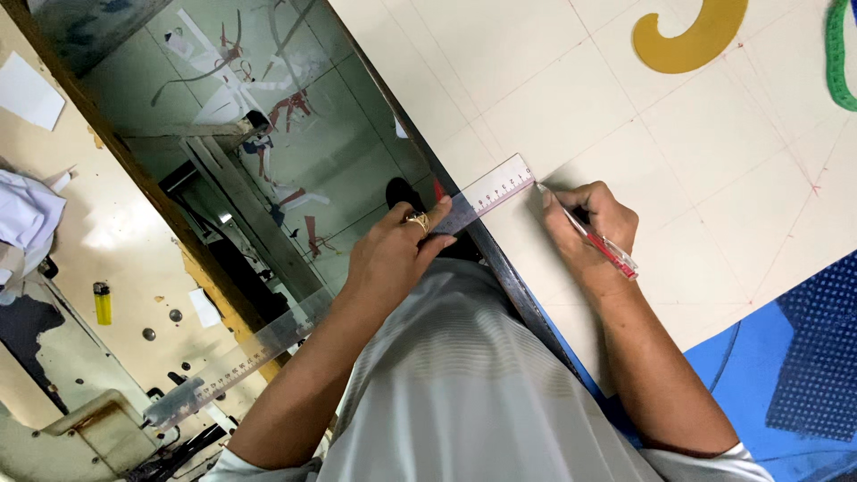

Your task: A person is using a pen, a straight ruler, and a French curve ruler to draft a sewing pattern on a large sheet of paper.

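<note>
**Cream Paper, Ruled in Red**

Cream paper (625, 116) covered the table, crossed by faint red lines. The left hand (393, 254) pressed the clear ruler (486, 195) at the table's edge; the right hand (589, 234) gripped a red pen (594, 239), tip at the ruler's end. A yellow curve template (692, 40) lay beyond, scraps littering the floor (268, 107).

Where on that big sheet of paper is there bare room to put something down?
The widest bare stretch of the cream paper lies between the ruler and the yellow curve template. More lies beyond the right hand, toward the green curve. It is crowded at the table edge, where the left hand, ruler and red pen meet.
</note>
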